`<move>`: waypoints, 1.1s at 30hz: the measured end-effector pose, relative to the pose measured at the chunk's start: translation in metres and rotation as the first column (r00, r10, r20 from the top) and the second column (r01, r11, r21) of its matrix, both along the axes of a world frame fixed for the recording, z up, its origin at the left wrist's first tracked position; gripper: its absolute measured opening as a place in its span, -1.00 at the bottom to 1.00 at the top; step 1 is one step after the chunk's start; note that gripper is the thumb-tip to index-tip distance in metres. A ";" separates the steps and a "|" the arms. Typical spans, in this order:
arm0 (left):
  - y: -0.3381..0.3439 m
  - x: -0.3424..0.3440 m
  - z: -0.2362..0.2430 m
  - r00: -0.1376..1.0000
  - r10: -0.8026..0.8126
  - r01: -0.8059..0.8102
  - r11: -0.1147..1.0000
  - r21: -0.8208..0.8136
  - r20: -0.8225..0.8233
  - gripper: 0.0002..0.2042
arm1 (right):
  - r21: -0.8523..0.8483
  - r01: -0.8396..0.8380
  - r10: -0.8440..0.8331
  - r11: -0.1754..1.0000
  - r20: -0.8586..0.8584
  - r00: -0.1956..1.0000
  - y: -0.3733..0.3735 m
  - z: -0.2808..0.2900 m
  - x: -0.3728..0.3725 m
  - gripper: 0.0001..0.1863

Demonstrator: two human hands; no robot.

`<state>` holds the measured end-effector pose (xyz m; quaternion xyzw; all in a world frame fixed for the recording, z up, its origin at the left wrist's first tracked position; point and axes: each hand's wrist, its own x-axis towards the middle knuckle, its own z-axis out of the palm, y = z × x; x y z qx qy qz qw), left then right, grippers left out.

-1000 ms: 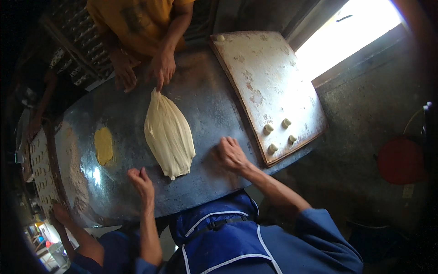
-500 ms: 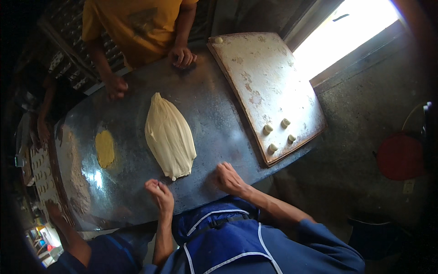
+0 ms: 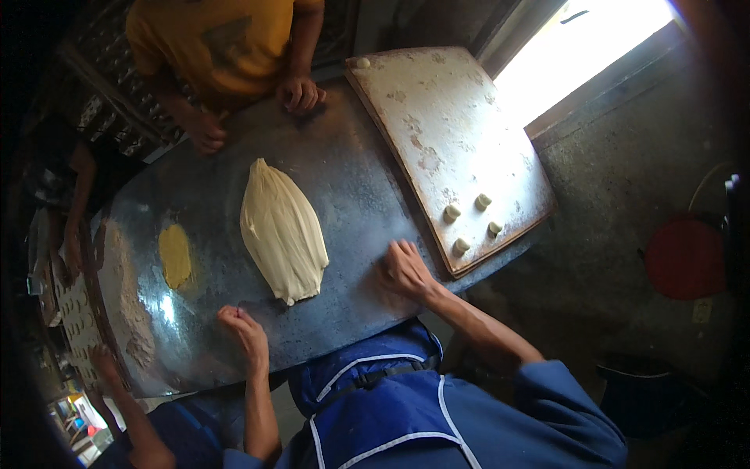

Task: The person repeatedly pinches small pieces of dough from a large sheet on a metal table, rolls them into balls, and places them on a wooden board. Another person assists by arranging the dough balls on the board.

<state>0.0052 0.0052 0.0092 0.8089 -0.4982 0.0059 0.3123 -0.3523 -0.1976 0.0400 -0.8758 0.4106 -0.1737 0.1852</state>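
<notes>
A long pale sheet of folded dough (image 3: 281, 232) lies on the grey metal table (image 3: 359, 187), pointed at its far end. My left hand (image 3: 244, 331) rests on the table just below and left of the dough's near end, fingers curled, holding nothing. My right hand (image 3: 406, 270) lies flat on the table to the right of the dough, fingers spread, close to the corner of a floured wooden board (image 3: 437, 117).
Across the table a person in a yellow shirt (image 3: 211, 39) rests both hands on the far edge. Several small dough pieces (image 3: 469, 223) sit on the board. A yellow patch (image 3: 175, 254) and loose flour (image 3: 125, 297) lie at the left. A bright window (image 3: 586, 47) is at top right.
My left hand slid left, away from the dough's near end. My right hand moved up toward the board's corner. The person opposite let go of the dough's far tip and drew both hands back.
</notes>
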 end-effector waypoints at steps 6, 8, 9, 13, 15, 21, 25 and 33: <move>-0.009 -0.030 0.079 0.962 -0.251 0.230 0.956 0.183 0.106 -0.75 | -0.219 -0.228 0.204 0.949 -0.126 0.971 0.064 -0.064 -0.020 -0.74; 0.000 0.000 0.084 0.944 -0.298 0.330 0.861 0.387 -0.141 -0.74 | -0.133 -0.163 0.160 0.978 -0.036 0.986 0.046 -0.046 -0.031 -0.73; -0.002 0.010 0.090 0.910 -0.376 0.412 0.786 0.461 -0.173 -0.76 | 0.058 -0.103 0.101 0.993 0.037 0.994 0.036 -0.013 -0.026 -0.71; -0.091 -0.056 0.156 0.733 -0.658 0.677 0.683 0.275 -0.170 -0.79 | 0.009 -0.060 0.059 0.998 0.069 0.996 0.053 0.040 -0.027 -0.54; -0.158 -0.126 0.181 0.638 -0.754 0.769 0.633 0.083 -0.160 -0.74 | 0.105 -0.060 0.049 0.993 0.106 0.993 0.062 0.030 -0.044 -0.59; -0.337 -0.361 0.171 0.202 -0.960 0.853 0.271 -0.446 -0.195 -0.39 | 0.250 0.430 -0.498 0.867 0.423 0.757 0.032 0.128 -0.140 -0.56; -0.399 -0.450 0.088 0.121 -0.960 0.963 0.176 -0.205 -0.254 -0.31 | -0.021 0.785 -0.592 0.619 0.644 0.484 -0.018 0.131 -0.211 -0.18; -0.303 -0.384 0.121 0.384 -0.918 0.898 0.396 -0.193 -0.101 -0.19 | -0.039 0.764 -0.708 0.644 0.347 0.615 -0.043 0.088 -0.232 -0.32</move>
